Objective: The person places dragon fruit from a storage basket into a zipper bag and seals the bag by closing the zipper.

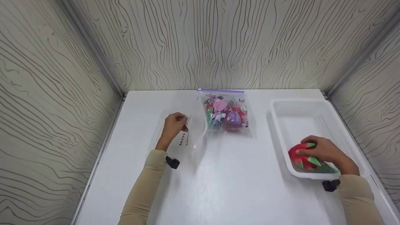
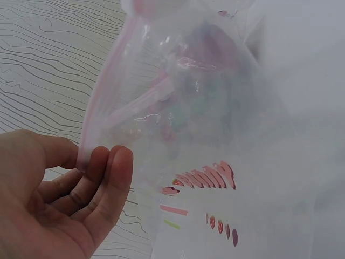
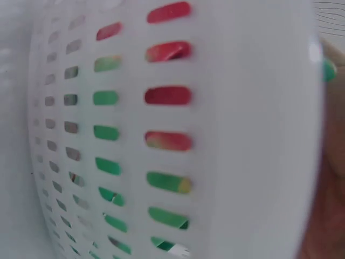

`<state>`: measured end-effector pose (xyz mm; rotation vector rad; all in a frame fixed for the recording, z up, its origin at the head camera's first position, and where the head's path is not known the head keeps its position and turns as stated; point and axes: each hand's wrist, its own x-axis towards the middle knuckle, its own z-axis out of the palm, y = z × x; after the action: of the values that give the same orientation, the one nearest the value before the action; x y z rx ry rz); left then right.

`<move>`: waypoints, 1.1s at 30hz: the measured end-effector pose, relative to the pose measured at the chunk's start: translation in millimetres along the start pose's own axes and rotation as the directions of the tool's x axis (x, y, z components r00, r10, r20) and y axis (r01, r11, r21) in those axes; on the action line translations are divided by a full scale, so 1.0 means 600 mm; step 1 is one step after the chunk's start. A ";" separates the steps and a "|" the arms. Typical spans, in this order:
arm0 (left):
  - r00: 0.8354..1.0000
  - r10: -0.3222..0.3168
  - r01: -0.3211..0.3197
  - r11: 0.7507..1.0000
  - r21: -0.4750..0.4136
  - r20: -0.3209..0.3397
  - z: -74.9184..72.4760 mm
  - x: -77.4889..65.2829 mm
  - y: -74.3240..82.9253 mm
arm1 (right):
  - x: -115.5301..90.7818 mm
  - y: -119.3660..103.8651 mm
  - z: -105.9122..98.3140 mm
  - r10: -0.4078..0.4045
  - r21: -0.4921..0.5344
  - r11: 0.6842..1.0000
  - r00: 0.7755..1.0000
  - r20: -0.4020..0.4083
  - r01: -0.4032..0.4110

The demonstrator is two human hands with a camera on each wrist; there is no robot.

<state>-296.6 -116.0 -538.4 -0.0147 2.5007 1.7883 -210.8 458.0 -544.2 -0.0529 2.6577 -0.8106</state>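
Note:
My left hand [image 1: 175, 126] pinches the pink-edged mouth of a clear zip bag [image 1: 198, 128] between thumb and fingers. In the left wrist view, small printed strawberries and stripes show on this bag [image 2: 242, 129], which looks flat and see-through. At the right, my right hand [image 1: 326, 153] grips a red dragon fruit [image 1: 295, 153] with green-tipped scales, at the near end of a white basket [image 1: 278, 131]. Something green [image 1: 328, 168] lies beneath the fruit. From the right wrist, the slotted basket wall [image 3: 259, 129] hides most of the hand; red and green show through its slots.
A second zip bag [image 1: 226, 112] with a purple slider top, filled with colourful items, lies at the table's back middle. Wood-grain panels [image 1: 218, 43] enclose the white table [image 1: 225, 184] at the back and sides.

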 end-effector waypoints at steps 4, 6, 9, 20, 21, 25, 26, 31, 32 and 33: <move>1.000 -0.003 0.003 1.000 0.002 0.003 0.000 -0.002 0.000 | 0.006 0.002 0.004 0.003 -0.021 1.000 0.999 -0.034 -0.004; 1.000 -0.002 0.002 1.000 0.005 0.001 -0.001 -0.002 0.000 | 0.009 0.004 0.006 0.000 -0.022 1.000 0.999 -0.040 0.000; 1.000 -0.006 0.006 1.000 0.012 0.000 -0.001 -0.002 0.000 | 0.013 0.006 0.009 -0.005 -0.028 1.000 0.999 -0.040 0.004; 1.000 -0.024 0.024 1.000 0.018 -0.013 -0.001 0.000 -0.002 | 0.008 0.008 0.005 0.040 -0.039 0.999 0.997 0.068 -0.038; 1.000 -0.023 0.023 1.000 0.017 -0.012 -0.001 0.000 -0.003 | 0.006 0.010 0.003 0.045 -0.037 0.998 0.996 0.081 -0.043; 1.000 -0.013 0.014 1.000 0.010 -0.012 0.001 0.001 -0.005 | 0.001 0.014 0.001 0.060 -0.022 0.998 0.991 0.118 -0.058; 1.000 -0.011 0.011 1.000 0.009 -0.011 0.001 0.001 -0.006 | 0.000 0.015 0.000 0.061 -0.016 0.998 0.990 0.124 -0.059; 1.000 0.000 0.000 1.000 -0.003 -0.001 0.003 0.001 -0.005 | -0.002 0.012 -0.003 0.062 -0.008 0.998 0.988 0.139 -0.061; 1.000 0.005 -0.005 1.000 -0.009 0.002 0.004 0.001 -0.005 | -0.002 0.012 -0.002 0.062 -0.009 0.998 0.989 0.135 -0.061; 1.000 0.010 -0.010 1.000 -0.017 0.005 0.004 0.001 -0.005 | -0.001 0.012 -0.001 0.063 -0.012 0.998 0.989 0.130 -0.062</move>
<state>-296.8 -114.7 -542.1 0.0006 2.4870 1.8103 -209.8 464.8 -547.3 -0.0230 2.5266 -0.7507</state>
